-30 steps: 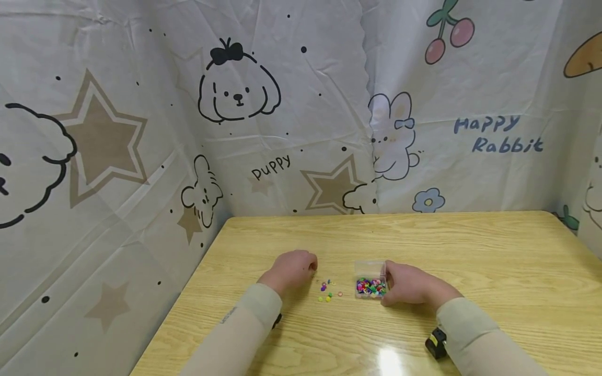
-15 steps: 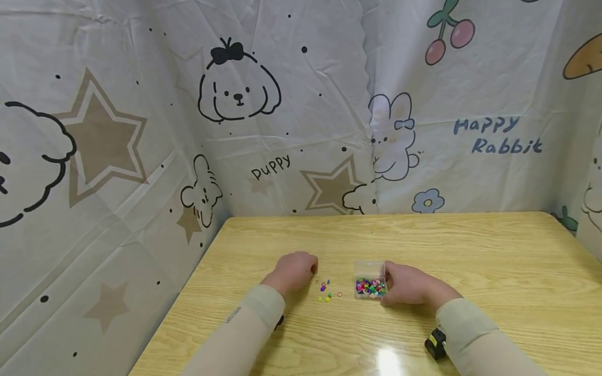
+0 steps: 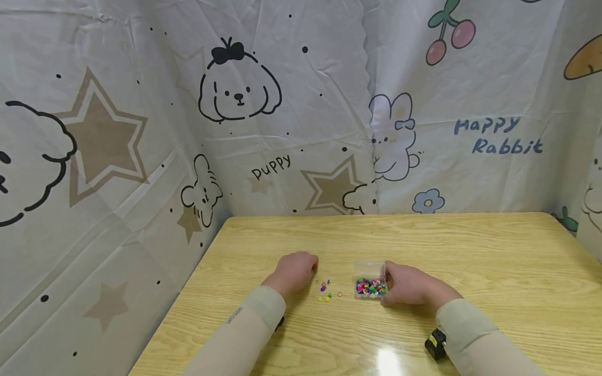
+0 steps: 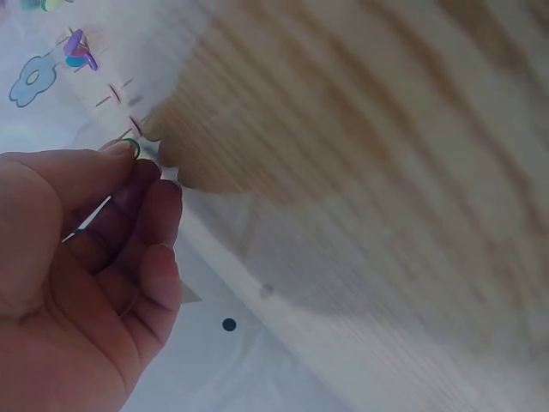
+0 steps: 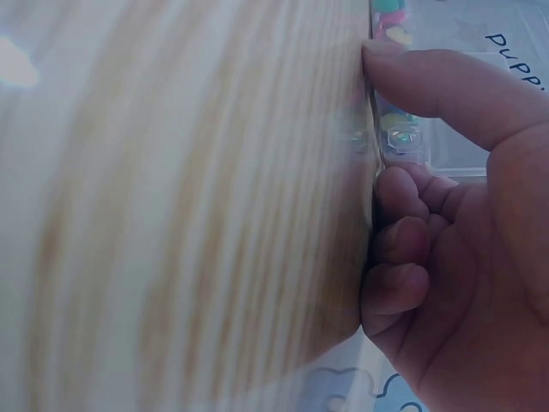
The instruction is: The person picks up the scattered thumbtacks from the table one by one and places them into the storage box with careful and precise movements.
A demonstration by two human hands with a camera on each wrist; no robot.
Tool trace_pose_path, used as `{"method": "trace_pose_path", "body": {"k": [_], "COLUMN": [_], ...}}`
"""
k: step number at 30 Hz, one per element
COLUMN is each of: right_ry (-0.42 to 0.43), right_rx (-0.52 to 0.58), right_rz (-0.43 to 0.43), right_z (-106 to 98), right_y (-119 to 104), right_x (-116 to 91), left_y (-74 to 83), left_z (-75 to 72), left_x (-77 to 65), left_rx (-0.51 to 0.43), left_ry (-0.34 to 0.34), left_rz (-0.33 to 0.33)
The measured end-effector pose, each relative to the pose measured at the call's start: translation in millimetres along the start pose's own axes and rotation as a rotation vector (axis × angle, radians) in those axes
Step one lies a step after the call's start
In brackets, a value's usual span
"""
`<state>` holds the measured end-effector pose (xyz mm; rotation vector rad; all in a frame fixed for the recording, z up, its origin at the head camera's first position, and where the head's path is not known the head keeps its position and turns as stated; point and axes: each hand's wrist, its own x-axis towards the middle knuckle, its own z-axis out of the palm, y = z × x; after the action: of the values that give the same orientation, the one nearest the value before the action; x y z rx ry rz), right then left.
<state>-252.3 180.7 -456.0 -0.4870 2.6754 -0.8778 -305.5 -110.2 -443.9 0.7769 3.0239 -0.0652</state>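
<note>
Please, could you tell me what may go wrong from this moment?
The left hand seems to pinch a tiny green piece, which could slip away.

The clear box has its lid open and holds many colourful pieces; if the right hand tips it, they might spill.

Several loose pieces lie scattered on the table near the left hand, so a careless movement could knock them away.

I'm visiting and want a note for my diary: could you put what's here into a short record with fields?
Left hand: pinches a small green-edged piece
Right hand: grips the right side of a clear box
Box: lid open; colourful small pieces inside
Loose pieces: scattered on the wood-grained table between the hands
Backdrop: cartoon-print cloth
</note>
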Motion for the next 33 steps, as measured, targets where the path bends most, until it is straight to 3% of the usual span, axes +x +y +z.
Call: {"method": "trace_pose_path", "body": {"k": [8, 16, 33], "right_ry": [0.0, -0.001, 0.009], "right_rx": [0.011, 0.014, -0.006], "right_rz": [0.006, -0.002, 0.006], "right_z": [1, 1, 0], "right_y": [2, 1, 1], "right_x": [0, 0, 1], "left_y": [2.5, 11.0, 40.6], "left_z": [1.2, -1.4, -8.8], "left_x": [1.7, 2.4, 1.0], "left_rx": [-0.023, -0.043, -0.002], "left_ry": [0.038, 0.022, 0.046], "left_rz": [0.012, 0.034, 0.157]}}
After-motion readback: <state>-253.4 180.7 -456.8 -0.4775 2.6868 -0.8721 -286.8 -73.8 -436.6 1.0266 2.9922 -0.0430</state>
